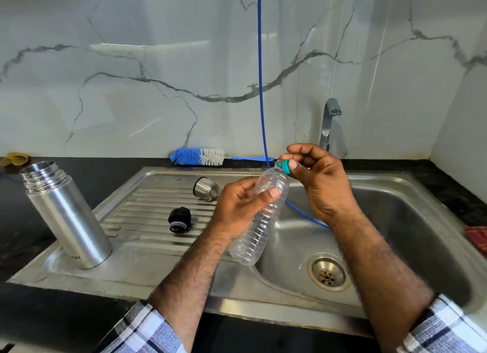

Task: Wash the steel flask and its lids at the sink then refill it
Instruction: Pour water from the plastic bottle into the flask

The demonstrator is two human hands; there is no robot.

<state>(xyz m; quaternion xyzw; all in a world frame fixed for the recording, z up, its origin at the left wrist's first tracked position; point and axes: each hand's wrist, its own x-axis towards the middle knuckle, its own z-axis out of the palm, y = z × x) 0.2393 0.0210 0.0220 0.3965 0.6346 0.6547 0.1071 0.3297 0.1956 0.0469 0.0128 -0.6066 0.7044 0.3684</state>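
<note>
Head camera at a kitchen sink: a person is holding a clear plastic bottle (259,215) tilted over the edge of the sink basin (395,220), the left hand (242,202) curling round its ribbed body while the right hand (313,173) is pinching the teal cap (286,166) at its neck. Whether the cap is coming off or going on cannot be told. The steel flask (66,215) is standing open on the draining board (147,205), well apart from the hands, with its black inner lid (179,219) and steel cup lid (206,188) lying on the ridges. A bottle brush (197,157) is lying on the desk (39,313) behind. Likely risks: the thin bottle is buckling under the grip and could spurt any water once uncapped; the small cap could slip into the basin; and a pour toward the flask's narrow mouth could miss.
</note>
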